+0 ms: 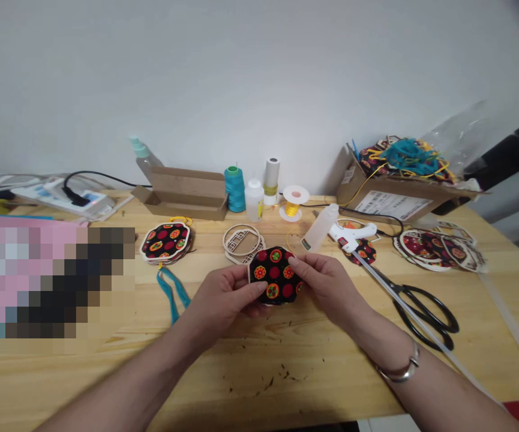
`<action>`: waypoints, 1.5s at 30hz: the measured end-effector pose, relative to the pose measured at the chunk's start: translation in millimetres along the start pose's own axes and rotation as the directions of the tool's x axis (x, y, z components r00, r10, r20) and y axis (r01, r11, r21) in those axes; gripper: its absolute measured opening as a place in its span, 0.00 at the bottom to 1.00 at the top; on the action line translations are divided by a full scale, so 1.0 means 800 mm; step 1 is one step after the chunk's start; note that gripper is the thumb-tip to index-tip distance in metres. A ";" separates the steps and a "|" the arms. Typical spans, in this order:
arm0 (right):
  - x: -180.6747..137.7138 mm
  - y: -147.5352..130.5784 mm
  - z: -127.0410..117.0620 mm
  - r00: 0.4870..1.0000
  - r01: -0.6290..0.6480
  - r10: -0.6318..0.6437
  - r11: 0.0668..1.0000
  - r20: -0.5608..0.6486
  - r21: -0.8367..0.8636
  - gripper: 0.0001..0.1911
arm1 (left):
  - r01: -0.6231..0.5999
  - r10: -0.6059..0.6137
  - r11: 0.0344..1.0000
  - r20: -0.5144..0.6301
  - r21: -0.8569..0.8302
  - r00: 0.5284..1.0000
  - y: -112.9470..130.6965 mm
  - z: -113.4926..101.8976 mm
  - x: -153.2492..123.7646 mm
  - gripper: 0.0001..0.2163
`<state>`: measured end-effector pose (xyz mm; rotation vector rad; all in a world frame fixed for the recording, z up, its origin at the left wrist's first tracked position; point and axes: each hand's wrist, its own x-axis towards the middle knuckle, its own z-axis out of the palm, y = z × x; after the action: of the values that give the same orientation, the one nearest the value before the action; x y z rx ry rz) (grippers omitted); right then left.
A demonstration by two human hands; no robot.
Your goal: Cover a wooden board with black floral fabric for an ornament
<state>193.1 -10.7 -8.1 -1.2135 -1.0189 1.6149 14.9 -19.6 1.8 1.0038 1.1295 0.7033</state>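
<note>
Between my two hands is a fabric-covered panel (276, 272), black with red, orange and green flower rounds, a pale rim showing at its left edge. My left hand (236, 294) is closed on its lower left side, thumb on top. My right hand (320, 279) pinches the right edge, thumb on the fabric. Just behind the panel lie pale wooden lattice frames (243, 241). A white squeeze bottle (320, 229) leans behind my right hand. To the left rests a stack of finished-looking framed panels (167, 242) with a teal tassel (172, 294).
Black-handled scissors (425, 312) and a white glue gun (351, 237) with a long glue stick lie to the right. Several framed pieces (439, 249) lie near a full cardboard box (389, 195). Along the wall stand an open carton (187, 195), teal thread (234, 191) and a yellow cord spool (293, 203).
</note>
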 end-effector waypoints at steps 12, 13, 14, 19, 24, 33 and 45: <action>-0.001 0.006 -0.004 0.988 -0.076 0.097 0.983 0.120 -0.169 0.15 | -0.044 0.036 0.996 -0.106 -0.075 0.994 0.002 -0.002 0.001 0.07; 0.000 0.006 -0.004 0.988 -0.075 0.096 0.983 0.122 -0.171 0.15 | -0.044 0.035 0.996 -0.104 -0.080 0.994 0.002 -0.002 0.001 0.06; 0.000 0.006 -0.004 0.988 -0.072 0.094 0.983 0.125 -0.172 0.15 | -0.044 0.036 0.995 -0.101 -0.084 0.994 0.001 -0.002 0.001 0.06; -0.001 0.003 -0.004 0.989 -0.077 0.094 0.987 0.113 -0.143 0.16 | -0.057 0.048 0.993 -0.093 -0.099 0.995 0.000 -0.004 0.002 0.06; 0.000 -0.002 -0.003 0.997 -0.029 0.036 0.994 0.063 -0.102 0.17 | -0.047 0.039 0.995 -0.085 -0.093 0.996 0.000 -0.005 0.001 0.06; 0.002 0.000 -0.004 1.000 -0.015 0.014 0.999 -0.020 -0.052 0.13 | -0.015 -0.013 0.958 -0.097 -0.287 0.995 -0.004 -0.006 0.005 0.12; 0.003 -0.002 -0.004 1.000 -0.026 0.025 0.996 -0.010 -0.089 0.16 | -0.004 -0.026 0.952 -0.096 -0.307 0.995 -0.002 -0.006 0.005 0.07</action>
<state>196.2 -8.0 -8.1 -1.2969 -1.0838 1.5962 11.3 -15.7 -1.7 0.7041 1.0705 0.8975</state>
